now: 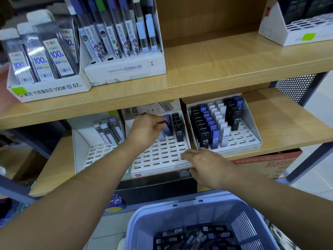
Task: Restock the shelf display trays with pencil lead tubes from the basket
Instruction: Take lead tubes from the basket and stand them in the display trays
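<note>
Wooden shop shelves carry a DETECTIVE CONAN box above. The left hand pinches a blue lead tube in the middle tray, beside black HB 0.5 tubes. The right hand grips that tray's front corner. More tubes lie in the lilac basket below.

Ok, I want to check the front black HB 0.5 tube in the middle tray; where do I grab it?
Probably its upper end, from above and in front. The black HB 0.5 tube leans back, foot sunk in a slot of the middle tray, with black tubes close behind and a blue tube beside it, so only top and front are free.
</note>
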### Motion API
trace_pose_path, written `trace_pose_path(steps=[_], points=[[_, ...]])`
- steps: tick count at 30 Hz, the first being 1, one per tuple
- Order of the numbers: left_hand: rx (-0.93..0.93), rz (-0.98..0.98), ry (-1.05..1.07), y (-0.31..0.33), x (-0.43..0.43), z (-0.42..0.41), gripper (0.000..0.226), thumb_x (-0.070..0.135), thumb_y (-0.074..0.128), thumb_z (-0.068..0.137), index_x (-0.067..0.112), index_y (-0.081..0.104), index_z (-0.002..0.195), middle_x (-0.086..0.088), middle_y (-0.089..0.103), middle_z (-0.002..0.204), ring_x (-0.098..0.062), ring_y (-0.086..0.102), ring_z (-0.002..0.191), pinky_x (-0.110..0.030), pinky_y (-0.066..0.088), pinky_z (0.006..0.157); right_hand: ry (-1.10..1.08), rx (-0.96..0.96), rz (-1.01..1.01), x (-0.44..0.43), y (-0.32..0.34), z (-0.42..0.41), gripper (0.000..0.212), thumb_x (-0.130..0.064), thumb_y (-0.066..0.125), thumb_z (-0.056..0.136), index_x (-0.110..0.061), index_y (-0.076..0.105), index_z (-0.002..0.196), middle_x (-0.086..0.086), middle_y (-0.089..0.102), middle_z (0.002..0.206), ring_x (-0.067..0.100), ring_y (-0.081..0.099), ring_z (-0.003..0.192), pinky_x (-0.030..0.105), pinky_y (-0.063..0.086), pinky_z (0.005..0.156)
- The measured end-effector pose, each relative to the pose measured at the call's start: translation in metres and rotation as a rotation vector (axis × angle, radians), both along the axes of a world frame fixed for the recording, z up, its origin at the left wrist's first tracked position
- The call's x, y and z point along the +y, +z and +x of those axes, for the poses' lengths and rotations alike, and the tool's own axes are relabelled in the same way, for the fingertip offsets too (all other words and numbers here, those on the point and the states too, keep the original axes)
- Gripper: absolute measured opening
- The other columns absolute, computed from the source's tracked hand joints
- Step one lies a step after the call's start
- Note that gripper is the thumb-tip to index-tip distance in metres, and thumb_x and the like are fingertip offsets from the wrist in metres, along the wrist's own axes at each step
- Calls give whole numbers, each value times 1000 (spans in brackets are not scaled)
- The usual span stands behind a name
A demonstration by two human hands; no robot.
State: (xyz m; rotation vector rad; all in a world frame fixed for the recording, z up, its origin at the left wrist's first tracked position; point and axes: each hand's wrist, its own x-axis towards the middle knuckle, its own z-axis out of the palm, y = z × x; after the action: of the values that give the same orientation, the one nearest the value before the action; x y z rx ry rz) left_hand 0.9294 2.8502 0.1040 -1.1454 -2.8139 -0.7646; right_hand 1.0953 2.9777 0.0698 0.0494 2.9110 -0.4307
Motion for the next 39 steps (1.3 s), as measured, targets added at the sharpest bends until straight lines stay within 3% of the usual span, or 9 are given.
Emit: trace_pose_path(steps=[4, 6, 10, 16, 23, 28, 32, 36, 39], points=[[50, -15, -7, 1, 5, -1, 28, 15, 50, 98, 15, 64, 122, -9, 66, 120, -26, 59, 111, -28, 44, 94, 8, 2, -8, -1, 0, 0, 45, -21, 50, 97, -17, 43, 141, 1, 45, 144, 25, 41, 129, 35, 37, 109], [50, 49, 35, 2, 11, 1, 22, 16, 54, 96, 14, 62, 116, -9, 69, 110, -26, 62, 103, -33, 48, 90, 9, 11, -17, -3, 1, 0, 47, -20, 49, 97, -18, 41, 144, 1, 44, 145, 24, 41, 130, 35, 37, 109], [85, 33, 70, 1, 17, 4, 13, 16, 59, 92, 13, 70, 99, -6, 71, 97, -21, 62, 88, -26, 44, 78, 11, 14, -26, -5, 0, 0, 49, -21, 48, 98, -17, 38, 146, 1, 43, 146, 25, 43, 130, 35, 38, 109], [146, -28, 11, 1, 10, 3, 21, 12, 56, 92, 14, 71, 106, -7, 71, 104, -23, 61, 96, -27, 46, 84, 13, 4, -58, -1, -2, 2, 50, -21, 49, 98, -18, 37, 147, -1, 36, 153, 23, 40, 135, 35, 37, 111], [132, 127, 20, 12, -18, 14, 29, 0, 52, 89, 14, 71, 104, -1, 67, 105, -15, 60, 91, -17, 42, 84, -54, 87, -90, 2, 14, 12, 50, -13, 49, 96, -23, 44, 144, -5, 47, 148, 18, 49, 128, 31, 43, 104], [4, -102, -196, 23, -41, 58, 24, 7, 55, 90, 20, 74, 96, 4, 72, 98, -9, 61, 85, -20, 45, 83, -110, 26, -98, 2, 25, 41, 33, -16, 49, 96, -22, 61, 126, 2, 67, 120, 20, 60, 110, 27, 46, 89], [-85, -374, -406, 3, -59, 104, 25, 15, 54, 90, 28, 71, 104, 10, 71, 100, -5, 61, 89, -22, 46, 82, -79, -234, -79, 3, 4, 72, 28, -16, 50, 97, -16, 64, 121, 0, 65, 113, 18, 54, 94, 21, 42, 73], [-145, -642, -503, -68, -72, 144, 30, 18, 45, 93, 24, 67, 112, 3, 69, 111, -18, 61, 101, -31, 48, 86, -97, -468, 19, -5, -59, 102, 30, -15, 50, 94, -8, 66, 119, 12, 66, 121, 30, 60, 110, 30, 50, 88], [-304, -739, -407, -145, -90, 174, 26, 16, 48, 90, 19, 69, 105, -7, 69, 107, -27, 61, 98, -34, 50, 83, -94, -580, -13, -18, -114, 129, 21, -16, 49, 96, -10, 64, 110, 13, 65, 123, 31, 59, 112, 29, 44, 87]])
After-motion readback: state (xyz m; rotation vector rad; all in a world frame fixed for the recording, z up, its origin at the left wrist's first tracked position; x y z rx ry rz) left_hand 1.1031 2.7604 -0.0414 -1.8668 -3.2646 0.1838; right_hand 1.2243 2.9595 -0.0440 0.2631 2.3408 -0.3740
